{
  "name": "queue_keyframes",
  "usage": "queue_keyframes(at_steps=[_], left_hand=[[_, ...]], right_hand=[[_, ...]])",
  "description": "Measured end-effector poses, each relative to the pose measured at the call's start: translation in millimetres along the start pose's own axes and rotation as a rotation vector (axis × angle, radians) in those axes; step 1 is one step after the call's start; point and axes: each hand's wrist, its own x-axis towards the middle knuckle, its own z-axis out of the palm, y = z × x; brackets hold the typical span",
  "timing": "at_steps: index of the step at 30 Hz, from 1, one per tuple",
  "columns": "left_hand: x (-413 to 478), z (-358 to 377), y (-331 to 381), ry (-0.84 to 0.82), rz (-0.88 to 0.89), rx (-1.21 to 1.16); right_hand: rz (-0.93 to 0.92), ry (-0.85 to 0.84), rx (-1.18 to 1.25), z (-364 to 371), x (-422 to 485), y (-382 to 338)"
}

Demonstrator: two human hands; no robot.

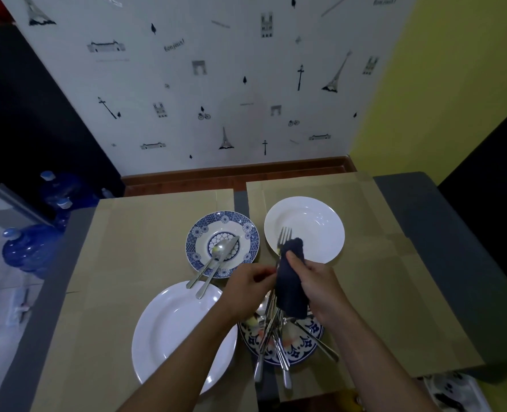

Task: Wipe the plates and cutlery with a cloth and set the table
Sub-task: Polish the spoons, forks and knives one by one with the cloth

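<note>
Fork point(285, 235): one, steel, held upright over the near rim of the white deep plate point(320, 212), tines up and clear of the wrap; the shaft is hidden. Cloth point(290, 288): one, dark navy, folded round the fork below the tines and hanging down towards the cutlery pile point(271, 337). My right hand point(316, 281): closed round the cloth from the right, thumb on top, pressing it onto the fork. My left hand point(247, 282): fingers curled, pinching the fork's handle just left of the cloth; the contact itself is partly hidden. Blue patterned plate point(198, 233), far centre: carries one spoon point(220, 248) and one knife point(216, 269), laid side by side, handles running over its near rim towards the large white plate point(172, 331). Large white plate: near left, partly under my left forearm. Second patterned plate point(305, 349), near centre, below my hands: holds the cutlery pile, handles jutting over its near edge; the count is not readable. Cardboard sheets point(145, 227): cover the grey table point(424, 218) under all four plates. Blue water bottles point(29, 248): on the floor at the left. Wallpaper point(216, 84) with tower and bicycle prints: behind the table.
</note>
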Motion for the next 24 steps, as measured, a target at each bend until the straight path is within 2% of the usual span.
queue_keyframes(at_steps=[4, 7, 10, 15, 19, 21, 24], left_hand=[[0.6, -4.7, 11.4, -0.075, 0.056, -0.042], [-1.0, -3.3, 5.7, -0.103, 0.069, -0.039], [0.8, -5.1, 13.2, -0.077, 0.073, -0.068], [8.6, -7.3, 13.8, -0.048, 0.088, -0.113], [10.9, -5.8, 17.9, -0.029, 0.082, -0.105], [14.1, -6.2, 20.5, 0.001, 0.098, -0.105], [15.8, -7.4, 15.5, 0.070, 0.078, -0.122]], right_hand=[[-0.043, -0.026, 0.000, 3.6, 2.4, -14.2], [-0.110, 0.074, -0.010, 2.5, 13.0, -27.4], [-0.204, 0.169, -0.022, 5.4, 17.0, -33.7], [-0.149, 0.053, -0.013, 5.9, 16.5, -37.7], [-0.246, 0.176, 0.009, 7.3, 20.0, -37.9], [-0.213, 0.127, 0.017, 8.9, 18.8, -36.1], [-0.103, -0.045, -0.002, 7.3, 13.1, -34.2]])
